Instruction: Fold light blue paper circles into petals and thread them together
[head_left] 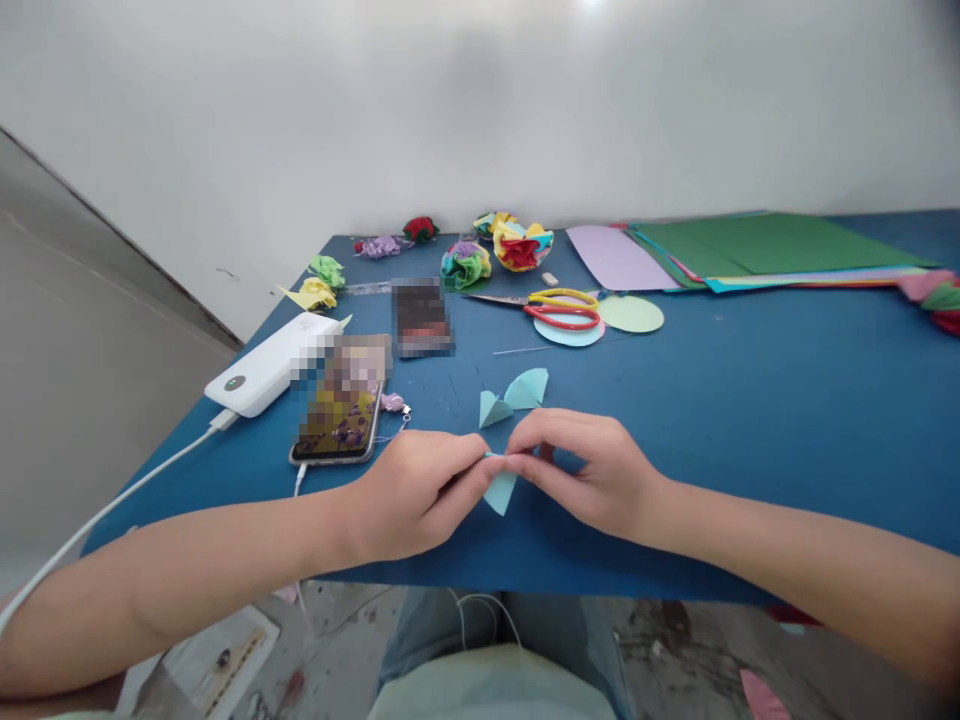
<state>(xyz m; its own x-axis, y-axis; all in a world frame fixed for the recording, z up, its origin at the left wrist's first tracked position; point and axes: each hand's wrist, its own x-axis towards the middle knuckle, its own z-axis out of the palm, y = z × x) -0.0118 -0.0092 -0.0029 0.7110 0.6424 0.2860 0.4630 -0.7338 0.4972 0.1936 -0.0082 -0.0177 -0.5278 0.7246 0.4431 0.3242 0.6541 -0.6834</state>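
Observation:
Between my two hands, near the front of the blue table (750, 420), is a small folded piece of light blue paper (501, 494). My left hand (420, 490) pinches its left side between thumb and forefinger. From the right, my right hand (589, 470) pinches the same paper, its fingertips meeting the left ones. A pointed wedge of the paper hangs below the fingers; its upper part is mostly hidden by them. Just beyond my hands lie two folded light blue paper pieces, one a fan shape (528, 389) and one a smaller cone (493, 409).
Scissors (562, 308) rest on paper circles, beside a pale green circle (634, 313). Coloured paper sheets (795, 243) are stacked at the back right. Crumpled paper flowers (523, 246) line the back. A phone (341, 405) and white power bank (274, 362) with cables lie left.

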